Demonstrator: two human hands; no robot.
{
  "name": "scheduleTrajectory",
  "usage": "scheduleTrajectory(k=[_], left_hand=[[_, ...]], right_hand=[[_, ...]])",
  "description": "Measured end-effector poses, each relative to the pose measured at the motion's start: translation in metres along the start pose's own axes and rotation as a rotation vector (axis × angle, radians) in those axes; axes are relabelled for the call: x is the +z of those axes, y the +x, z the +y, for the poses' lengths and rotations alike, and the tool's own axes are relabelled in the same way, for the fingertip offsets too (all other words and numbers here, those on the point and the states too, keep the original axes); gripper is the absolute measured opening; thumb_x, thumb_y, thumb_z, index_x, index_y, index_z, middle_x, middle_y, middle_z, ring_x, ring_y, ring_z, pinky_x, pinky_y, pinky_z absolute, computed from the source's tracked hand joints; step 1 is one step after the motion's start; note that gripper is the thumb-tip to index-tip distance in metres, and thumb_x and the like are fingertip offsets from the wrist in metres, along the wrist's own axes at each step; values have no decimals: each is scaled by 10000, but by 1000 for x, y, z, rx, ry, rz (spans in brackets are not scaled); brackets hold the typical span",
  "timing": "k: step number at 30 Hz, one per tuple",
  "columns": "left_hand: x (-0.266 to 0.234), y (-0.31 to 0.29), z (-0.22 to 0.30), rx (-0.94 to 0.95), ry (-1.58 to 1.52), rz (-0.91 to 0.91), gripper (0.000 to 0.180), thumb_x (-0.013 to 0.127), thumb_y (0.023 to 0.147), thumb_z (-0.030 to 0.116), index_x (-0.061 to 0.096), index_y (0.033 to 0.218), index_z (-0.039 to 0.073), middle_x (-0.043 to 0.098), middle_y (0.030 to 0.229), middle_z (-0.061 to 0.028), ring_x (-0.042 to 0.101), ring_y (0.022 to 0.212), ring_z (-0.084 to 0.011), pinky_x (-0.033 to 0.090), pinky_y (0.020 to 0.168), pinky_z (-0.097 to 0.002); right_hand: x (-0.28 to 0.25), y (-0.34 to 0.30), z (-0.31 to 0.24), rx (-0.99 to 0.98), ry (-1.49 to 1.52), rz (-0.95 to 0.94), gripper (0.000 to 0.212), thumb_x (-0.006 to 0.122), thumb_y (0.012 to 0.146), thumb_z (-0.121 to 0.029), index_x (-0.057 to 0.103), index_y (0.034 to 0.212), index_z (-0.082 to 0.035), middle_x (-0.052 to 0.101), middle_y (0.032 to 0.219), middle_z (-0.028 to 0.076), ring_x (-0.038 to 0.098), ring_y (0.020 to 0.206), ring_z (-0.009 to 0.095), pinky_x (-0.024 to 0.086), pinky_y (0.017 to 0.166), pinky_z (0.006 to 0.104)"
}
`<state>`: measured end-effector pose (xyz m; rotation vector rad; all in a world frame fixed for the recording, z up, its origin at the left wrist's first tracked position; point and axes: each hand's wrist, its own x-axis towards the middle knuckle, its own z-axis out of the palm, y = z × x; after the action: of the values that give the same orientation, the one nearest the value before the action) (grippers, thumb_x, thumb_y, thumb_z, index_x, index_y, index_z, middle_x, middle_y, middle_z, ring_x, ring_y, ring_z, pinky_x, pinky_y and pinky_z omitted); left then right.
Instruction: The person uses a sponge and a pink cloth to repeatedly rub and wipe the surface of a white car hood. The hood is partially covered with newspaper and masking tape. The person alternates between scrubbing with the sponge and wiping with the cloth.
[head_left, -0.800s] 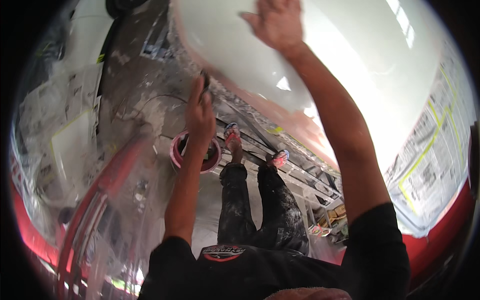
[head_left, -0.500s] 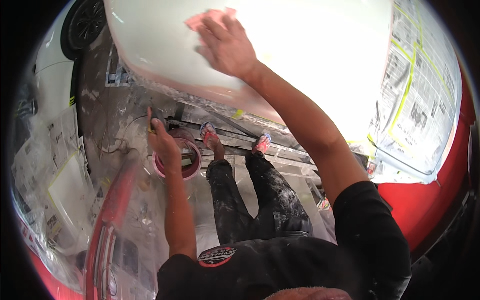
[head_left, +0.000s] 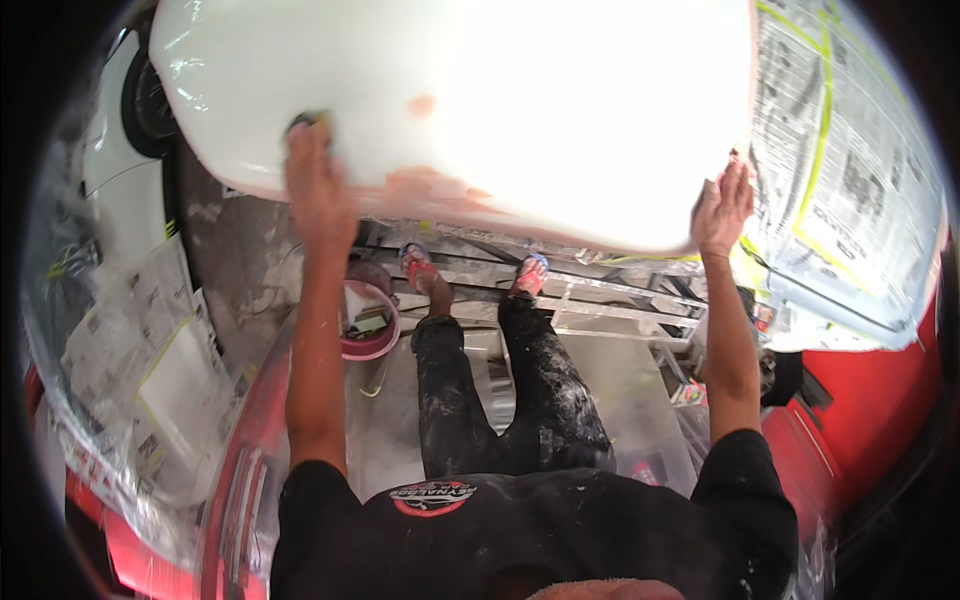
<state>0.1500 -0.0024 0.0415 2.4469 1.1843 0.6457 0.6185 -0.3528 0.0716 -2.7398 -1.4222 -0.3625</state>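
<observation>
While the left hand presses a dark pad onto the white panel, fingers closed over it, the right hand lies open-fingered against the panel's edge; a pink bucket of odds and ends stands below.

The dark pad under the left hand is mostly covered by the fingers, so its shape cannot be told. The white panel runs off the top edge. Beyond the right hand, the print on the masking newspaper is a blur. What sits in the pink bucket below the left hand is too small to tell.
</observation>
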Motion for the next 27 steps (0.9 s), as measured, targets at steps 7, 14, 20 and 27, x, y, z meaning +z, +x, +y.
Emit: scheduleTrajectory(k=[7, 14, 20, 27], left_hand=[[130, 51, 165, 440, -144, -23, 452, 649, 924, 75, 610, 1366, -8, 614, 1401, -190, 523, 1374, -342, 355, 1199, -499], [163, 47, 274, 821, -305, -293, 380, 666, 906, 96, 664, 1284, 63, 644, 1368, -115, 541, 1350, -260, 391, 1184, -416], [42, -13, 92, 561, 152, -415, 407, 585, 957, 58, 637, 1361, 57, 647, 1388, -136, 555, 1371, -302, 403, 1189, -494], [189, 50, 333, 896, -171, -317, 401, 593, 939, 96, 639, 1335, 50, 625, 1397, -159, 526, 1381, -301, 399, 1181, -446]], right_hand=[[6, 14, -20, -51, 101, 165, 536, 487, 1064, -353, 526, 1475, -11, 518, 1502, 211, 443, 1433, 348, 293, 1186, 499], [5, 6, 1, -52, 159, 192, 500, 555, 1026, -349, 586, 1410, -32, 603, 1398, 180, 522, 1352, 316, 327, 1167, 498], [8, 4, -4, 27, 34, 185, 459, 598, 999, -326, 625, 1366, -51, 609, 1392, 154, 538, 1319, 299, 345, 1155, 489], [10, 3, -1, -3, 83, 199, 459, 543, 1029, -325, 617, 1363, -19, 601, 1396, 170, 532, 1320, 317, 333, 1156, 503]])
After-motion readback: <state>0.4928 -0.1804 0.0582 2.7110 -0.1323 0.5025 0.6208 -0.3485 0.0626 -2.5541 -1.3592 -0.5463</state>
